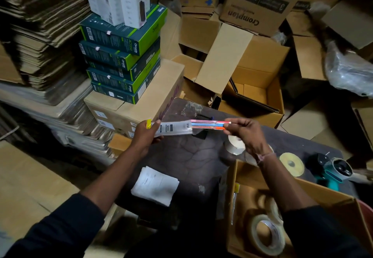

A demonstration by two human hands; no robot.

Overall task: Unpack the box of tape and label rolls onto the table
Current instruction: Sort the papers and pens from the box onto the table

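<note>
At centre frame we see both hands holding one flat pack (181, 128) above the dark table (191, 157): the left hand (146, 134) closes around its clear, labelled end, and the right hand (245, 130) pinches its coloured end between thumb and fingertips. The pack's long axis runs nearly level across the frame, left to right, so the two grips sit at opposite ends with bare tabletop directly below. We judge that setting it down calls only for lowering it along that line. We cannot make out what the pack holds; pink, blue and orange strips show at the right end, and the print on the label is too small to read. The box (238, 179) being unpacked sits at lower right, below the right forearm, so the right hand is the nearer one for the next reach. Inside it a clear tape roll (266, 235) lies tilted near the front; the sleeve covers part of the interior, and a thin packet (235, 201) stands against the left wall. On the table beyond the box we see a white roll (236, 145) just under the right hand, a yellowish roll (291, 164) beside it and a teal tape dispenser (333, 171) at the right. A white paper (155, 185) lies on the table at lower centre.
</note>
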